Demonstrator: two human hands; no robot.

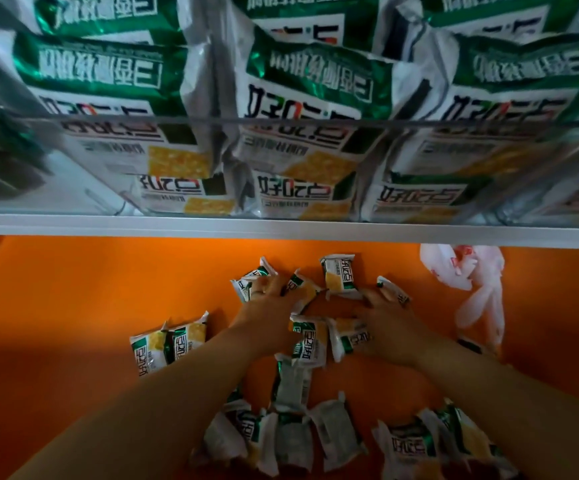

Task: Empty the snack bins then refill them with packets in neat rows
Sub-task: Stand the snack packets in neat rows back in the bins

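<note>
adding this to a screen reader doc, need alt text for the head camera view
A person's left hand and right hand reach down onto green-and-white snack packets scattered across an orange surface. Above, a clear bin on a white shelf edge is packed with the same packets. A white plastic bag lies at right.
</note>
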